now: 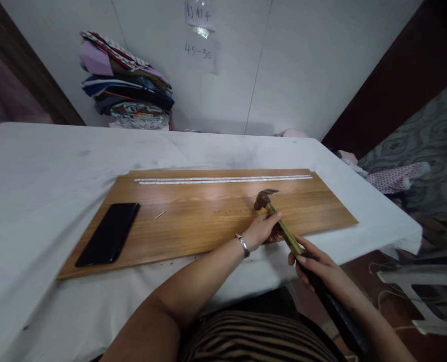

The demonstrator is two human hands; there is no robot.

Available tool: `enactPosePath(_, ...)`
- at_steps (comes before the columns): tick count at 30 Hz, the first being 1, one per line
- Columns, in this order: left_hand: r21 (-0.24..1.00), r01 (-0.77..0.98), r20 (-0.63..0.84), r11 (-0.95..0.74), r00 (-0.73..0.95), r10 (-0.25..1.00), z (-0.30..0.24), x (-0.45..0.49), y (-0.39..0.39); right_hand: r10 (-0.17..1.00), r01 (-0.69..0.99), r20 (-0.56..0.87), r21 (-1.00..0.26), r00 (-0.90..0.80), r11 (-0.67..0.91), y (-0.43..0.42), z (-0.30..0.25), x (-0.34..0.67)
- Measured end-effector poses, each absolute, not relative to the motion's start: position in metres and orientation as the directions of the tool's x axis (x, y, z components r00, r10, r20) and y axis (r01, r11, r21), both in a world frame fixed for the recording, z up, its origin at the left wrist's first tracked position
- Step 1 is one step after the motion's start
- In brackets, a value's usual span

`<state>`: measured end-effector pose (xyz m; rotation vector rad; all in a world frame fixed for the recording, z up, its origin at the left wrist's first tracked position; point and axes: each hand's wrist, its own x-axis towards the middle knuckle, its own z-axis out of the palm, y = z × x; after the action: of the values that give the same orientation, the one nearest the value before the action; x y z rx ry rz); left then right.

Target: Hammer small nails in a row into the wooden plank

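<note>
– Wood first: a long board [193, 226] lies on the white table [38, 171], its length running from 9 to 3 o'clock. Any writing to read?

– Yes, on the wall at 12 o'clock a paper note [199, 50] reads "45-50". A second sheet [199, 12] above it carries marks too blurred to read. The black phone [108, 234] at the board's 9 o'clock end shows no brand.

– How are the hands placed?

– The right hand [317, 264] is off the table's near edge at 4 o'clock, fingers wrapped closed around the handle of the hammer [284, 229]. The left hand [263, 229], with a bracelet [243, 245] at the wrist, rests on the board just beside the hammer's neck, fingers curled under and thumb against the shaft. I cannot tell whether it pinches anything.

– Which way does the hammer point?

– Its long axis runs from 11 to 5 o'clock, with the head [264, 198] at the 11 o'clock end, over the board right of its middle. The dark grip at the other end reaches back past the right wrist.

– What lies near the head?

– A row of small dots [231, 211] leads away toward 9 o'clock. 1 loose nail [159, 214] lies farther along, near the phone. A pale strip [223, 178] runs along the far edge, and folded cloth [127, 83] is stacked against the wall at 11 o'clock.
</note>
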<state>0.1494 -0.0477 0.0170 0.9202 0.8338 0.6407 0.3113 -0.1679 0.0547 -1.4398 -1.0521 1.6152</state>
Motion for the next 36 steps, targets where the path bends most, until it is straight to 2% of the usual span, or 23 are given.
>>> enactPosePath(10, 0.899, -0.12, -0.317, 0.421, 0.486, 0.815, 0.008, 0.149, -0.044, 0.888, 0.056, -0.439, -0.898, -0.136, -0.436, -0.145, 0.061, 0.301)
enactPosePath(16, 0.906, -0.147, -0.258, 0.396, 0.551, 0.794, 0.014, 0.147, -0.048, 0.908, 0.014, -0.407, -0.913, -0.096, -0.408, -0.127, 0.059, 0.295)
enactPosePath(23, 0.907, -0.167, -0.245, 0.387, 0.538, 0.807, 0.015, 0.146, -0.046, 0.884, 0.076, -0.46, -0.888, -0.083, -0.454, -0.115, 0.057, 0.292)
enactPosePath(30, 0.899, -0.186, -0.235, 0.396, 0.557, 0.797, 0.01, 0.144, -0.042, 0.884, 0.108, -0.447, -0.894, -0.135, -0.435, -0.102, 0.058, 0.286)
enactPosePath(36, 0.906, -0.213, -0.218, 0.365, 0.503, 0.836, 0.008, 0.144, -0.04, 0.903, 0.124, -0.413, -0.909, -0.12, -0.399, -0.099, 0.06, 0.275)
